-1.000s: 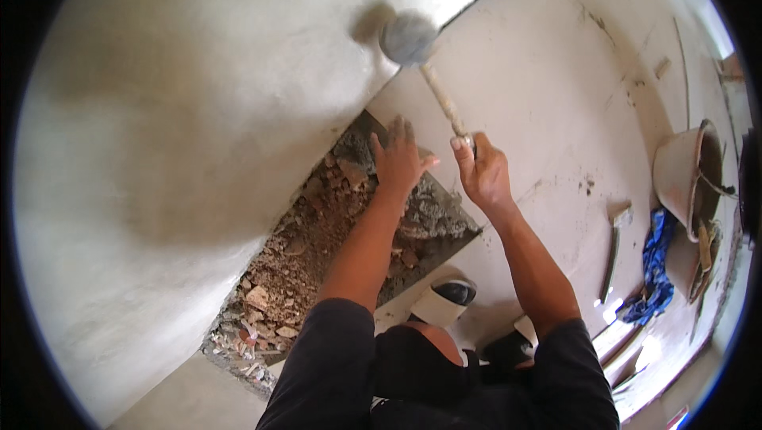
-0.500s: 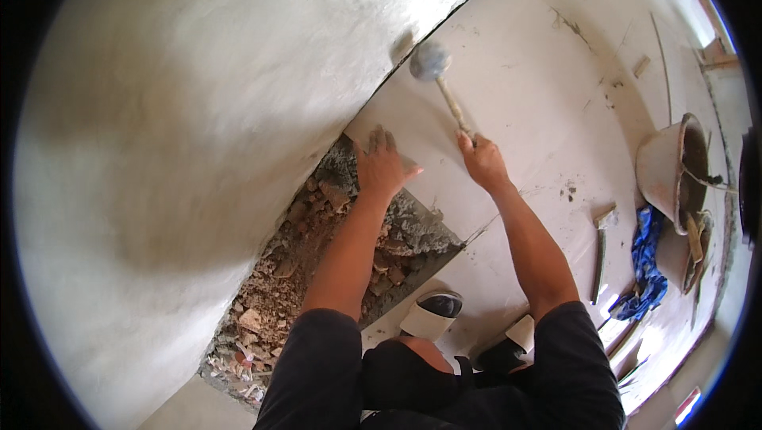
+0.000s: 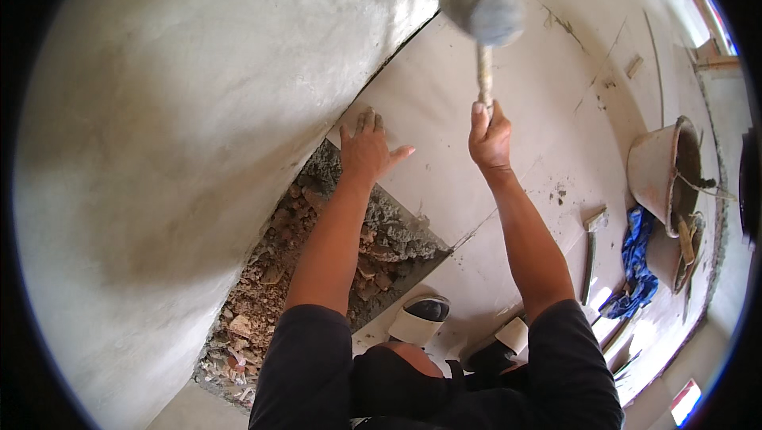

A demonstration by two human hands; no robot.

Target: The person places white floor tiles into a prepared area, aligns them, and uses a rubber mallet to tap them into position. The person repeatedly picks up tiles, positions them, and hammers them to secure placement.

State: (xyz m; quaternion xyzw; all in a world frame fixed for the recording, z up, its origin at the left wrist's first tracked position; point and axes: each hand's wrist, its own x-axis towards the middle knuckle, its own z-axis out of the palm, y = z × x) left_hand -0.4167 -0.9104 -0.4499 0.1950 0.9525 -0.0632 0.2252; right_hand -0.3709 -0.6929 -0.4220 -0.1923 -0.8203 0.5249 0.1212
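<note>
My right hand [image 3: 490, 138] is wrapped round the handle of a rubber mallet [image 3: 496, 17]. The mallet's grey head is raised over the pale floor tiles, slightly smeared by motion. My left hand [image 3: 367, 148] lies flat with fingers spread on a large pale tile [image 3: 417, 124], close to the wall and the tile's broken-looking mortar edge. Below that hand, wet grey mortar [image 3: 405, 228] borders a patch of rubble [image 3: 274, 267] without tile.
A white plastered wall [image 3: 159, 113] runs along the left. To the right are a bucket [image 3: 655, 168], a hammer [image 3: 590, 251], a crumpled blue plastic bag [image 3: 636, 259] and a second container [image 3: 675, 251]. My shoes [image 3: 425, 311] stand on tile beside the rubble.
The mallet has risen away from the tile and swung rightward, its head now nearer. My left hand has shifted slightly up the tile; the view has turned a little.
</note>
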